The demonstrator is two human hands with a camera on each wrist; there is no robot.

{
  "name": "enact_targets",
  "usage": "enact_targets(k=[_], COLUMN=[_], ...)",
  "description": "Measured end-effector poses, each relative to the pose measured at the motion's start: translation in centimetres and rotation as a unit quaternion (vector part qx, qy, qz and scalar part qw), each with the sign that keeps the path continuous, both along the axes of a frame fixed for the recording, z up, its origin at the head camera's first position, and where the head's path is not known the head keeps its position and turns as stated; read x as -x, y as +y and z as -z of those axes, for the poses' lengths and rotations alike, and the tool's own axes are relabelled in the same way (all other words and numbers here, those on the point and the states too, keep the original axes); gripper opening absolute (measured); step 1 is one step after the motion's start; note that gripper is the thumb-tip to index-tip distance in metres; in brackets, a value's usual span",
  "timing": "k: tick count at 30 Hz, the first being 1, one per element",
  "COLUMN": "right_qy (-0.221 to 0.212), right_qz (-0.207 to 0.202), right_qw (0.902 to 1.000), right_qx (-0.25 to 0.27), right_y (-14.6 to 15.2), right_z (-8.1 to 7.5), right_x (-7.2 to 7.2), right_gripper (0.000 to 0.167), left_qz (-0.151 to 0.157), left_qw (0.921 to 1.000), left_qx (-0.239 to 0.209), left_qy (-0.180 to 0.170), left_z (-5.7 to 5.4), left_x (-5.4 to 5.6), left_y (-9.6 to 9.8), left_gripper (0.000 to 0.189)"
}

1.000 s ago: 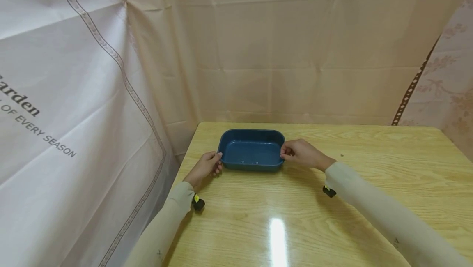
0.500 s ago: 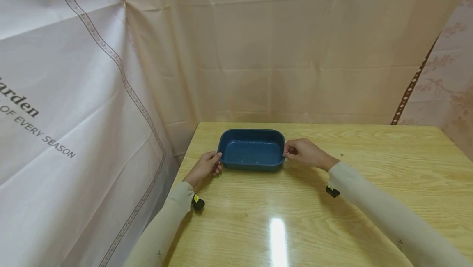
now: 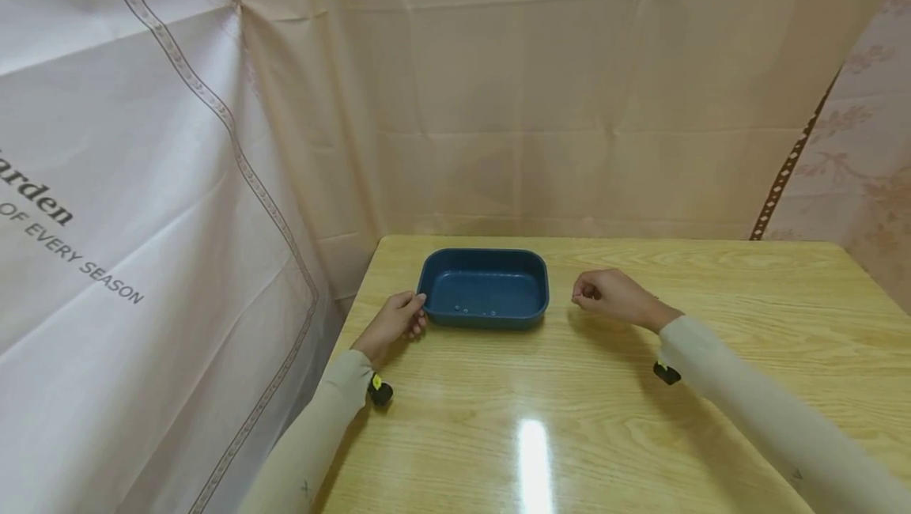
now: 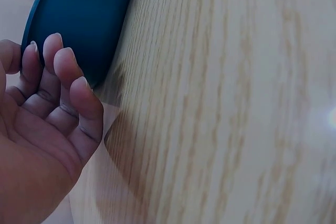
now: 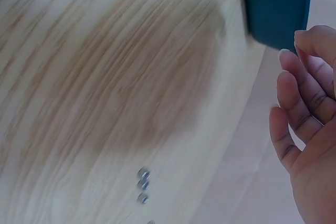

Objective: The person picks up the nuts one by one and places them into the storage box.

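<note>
A deep blue rectangular tray (image 3: 484,323) with rounded corners stands on the table. Several small metal rings that look like nuts (image 3: 466,311) lie on its floor, close to the near wall. At the tray's left end my left hand (image 3: 393,323) pinches the rim between thumb and index finger; the other fingers curl loosely outside the wall (image 4: 100,30). To the right of the tray, apart from it, my right hand (image 3: 618,296) hovers over the table. Its fingers bend loosely, thumb near the index finger, and nothing shows between them.
Several small metal nuts (image 5: 143,184) lie in a row on the wooden table (image 3: 455,411), seen in the right wrist view. A beige cloth (image 3: 512,119) hangs behind the table, and a printed white cloth (image 3: 142,205) hangs at the left.
My right hand has drawn back to the right, away from the tray's rim. One more small nut now shows in the tray toward the left. The left hand stays at the rim.
</note>
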State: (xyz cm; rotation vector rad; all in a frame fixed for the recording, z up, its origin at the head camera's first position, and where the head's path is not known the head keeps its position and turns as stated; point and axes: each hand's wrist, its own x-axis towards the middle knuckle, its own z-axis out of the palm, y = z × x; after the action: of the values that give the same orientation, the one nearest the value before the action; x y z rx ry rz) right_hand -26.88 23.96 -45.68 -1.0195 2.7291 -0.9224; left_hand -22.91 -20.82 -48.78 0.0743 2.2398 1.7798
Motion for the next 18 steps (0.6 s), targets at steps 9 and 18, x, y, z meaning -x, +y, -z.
enact_targets(k=[9, 18], right_qy=[0.003, 0.003], right_qz=[0.021, 0.036], right_qw=[0.9996, 0.9988], right_qx=[-0.02, -0.034], right_y=[2.3, 5.4], right_z=[0.5, 1.1], right_x=[-0.1, -0.8], right_gripper=[0.006, 0.008], left_qz=[0.002, -0.004], left_qw=[1.0, 1.0], left_qx=[-0.001, 0.004], left_qy=[-0.001, -0.003], left_z=[0.0, -0.1], left_x=[0.1, 0.0], left_y=[-0.1, 0.1], left_gripper=[0.037, 0.037])
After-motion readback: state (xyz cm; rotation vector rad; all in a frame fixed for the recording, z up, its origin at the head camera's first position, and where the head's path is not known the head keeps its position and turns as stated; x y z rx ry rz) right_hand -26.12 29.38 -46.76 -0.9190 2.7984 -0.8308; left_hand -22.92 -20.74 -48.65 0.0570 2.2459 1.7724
